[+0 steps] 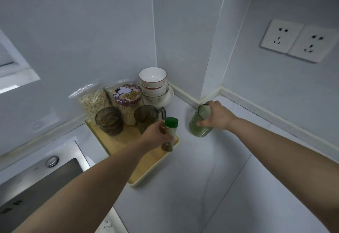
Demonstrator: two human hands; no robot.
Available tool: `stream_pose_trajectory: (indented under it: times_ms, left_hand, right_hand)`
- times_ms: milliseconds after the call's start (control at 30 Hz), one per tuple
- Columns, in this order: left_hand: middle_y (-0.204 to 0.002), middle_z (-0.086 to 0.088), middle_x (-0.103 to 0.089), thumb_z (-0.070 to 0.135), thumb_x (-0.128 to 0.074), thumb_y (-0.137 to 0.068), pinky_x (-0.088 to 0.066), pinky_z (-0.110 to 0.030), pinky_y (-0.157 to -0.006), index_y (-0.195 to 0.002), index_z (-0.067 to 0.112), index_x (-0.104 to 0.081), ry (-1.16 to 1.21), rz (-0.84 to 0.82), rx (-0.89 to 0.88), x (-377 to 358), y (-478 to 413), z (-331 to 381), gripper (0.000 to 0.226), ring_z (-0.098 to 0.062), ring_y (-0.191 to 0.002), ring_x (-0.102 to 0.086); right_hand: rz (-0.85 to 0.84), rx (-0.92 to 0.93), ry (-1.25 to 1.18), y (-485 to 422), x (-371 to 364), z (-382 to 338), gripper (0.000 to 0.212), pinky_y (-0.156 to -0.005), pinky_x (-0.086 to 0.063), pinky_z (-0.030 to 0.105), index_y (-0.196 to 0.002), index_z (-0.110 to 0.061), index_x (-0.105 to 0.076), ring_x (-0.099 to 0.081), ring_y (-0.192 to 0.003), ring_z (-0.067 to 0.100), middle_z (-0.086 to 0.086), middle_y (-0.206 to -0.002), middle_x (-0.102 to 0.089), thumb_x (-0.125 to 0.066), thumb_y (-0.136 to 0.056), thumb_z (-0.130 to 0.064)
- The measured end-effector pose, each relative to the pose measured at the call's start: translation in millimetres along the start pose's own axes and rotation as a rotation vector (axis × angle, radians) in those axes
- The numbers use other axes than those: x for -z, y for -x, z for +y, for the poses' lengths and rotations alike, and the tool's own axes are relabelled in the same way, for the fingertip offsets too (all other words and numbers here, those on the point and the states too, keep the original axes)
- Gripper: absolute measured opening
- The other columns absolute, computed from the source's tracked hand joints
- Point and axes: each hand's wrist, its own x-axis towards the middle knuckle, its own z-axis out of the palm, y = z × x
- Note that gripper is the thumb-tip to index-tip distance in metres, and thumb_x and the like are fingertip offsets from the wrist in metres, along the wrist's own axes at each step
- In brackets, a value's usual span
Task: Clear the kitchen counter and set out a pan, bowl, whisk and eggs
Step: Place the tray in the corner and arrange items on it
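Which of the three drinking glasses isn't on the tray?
The green glass tumbler gripped by the right hand, right of the cream-rimmed wooden tray; both smoky brown glasses stand on that tray.

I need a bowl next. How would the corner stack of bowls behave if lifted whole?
The stack of bowls looks ceramic, so probably heavy and breakable. Stacked several high on a plate, it may wobble or slide when lifted.

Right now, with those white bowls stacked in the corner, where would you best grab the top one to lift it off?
By its rim, from above and from the open counter side. The top bowl sits upright, nested in the bowls below, so mostly its rim stands free, and the walls close in behind. Pinching the near edge should do.
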Motion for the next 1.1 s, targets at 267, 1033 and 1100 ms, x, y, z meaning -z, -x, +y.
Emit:
stream_pose_trajectory:
  times_ms: [267,1033,1100]
  left_hand:
    - [-0.095,0.006,-0.061,0.009,-0.074,-0.076,-0.046,-0.026,-0.079,-0.111,0.018,-0.059,-0.105,0.127,0.035,46.6,43.4,-30.2,0.039,-0.014,-0.091,-0.058]
    - [-0.094,-0.001,-0.06,0.006,-0.069,-0.077,-0.038,-0.025,-0.066,-0.111,0.013,-0.058,-0.088,0.487,0.109,120.2,75.0,-81.7,0.037,-0.018,-0.086,-0.054]
    - [-0.093,-0.002,-0.06,0.004,-0.068,-0.076,-0.039,-0.027,-0.067,-0.107,0.013,-0.058,-0.067,0.505,0.112,124.3,78.0,-85.9,0.034,-0.02,-0.088,-0.056]
  right_hand:
    - [0.081,0.19,-0.041,27.9,-17.4,-68.6,0.097,-0.092,-0.047,0.037,-0.143,-0.024,-0.03,-0.052,-0.112,0.025,0.005,-0.135,-0.038,-0.079,-0.064,-0.052]
    - [-0.261,0.636,0.263,57.9,-92.1,-177.4,0.096,-0.105,-0.039,0.033,-0.147,-0.028,-0.023,-0.033,-0.13,0.021,-0.001,-0.147,-0.028,-0.079,-0.071,-0.042]
    - [-0.261,0.633,0.246,52.9,-96.7,-185.9,0.098,-0.106,-0.039,0.033,-0.148,-0.026,-0.021,-0.033,-0.132,0.021,-0.001,-0.148,-0.027,-0.08,-0.071,-0.037]
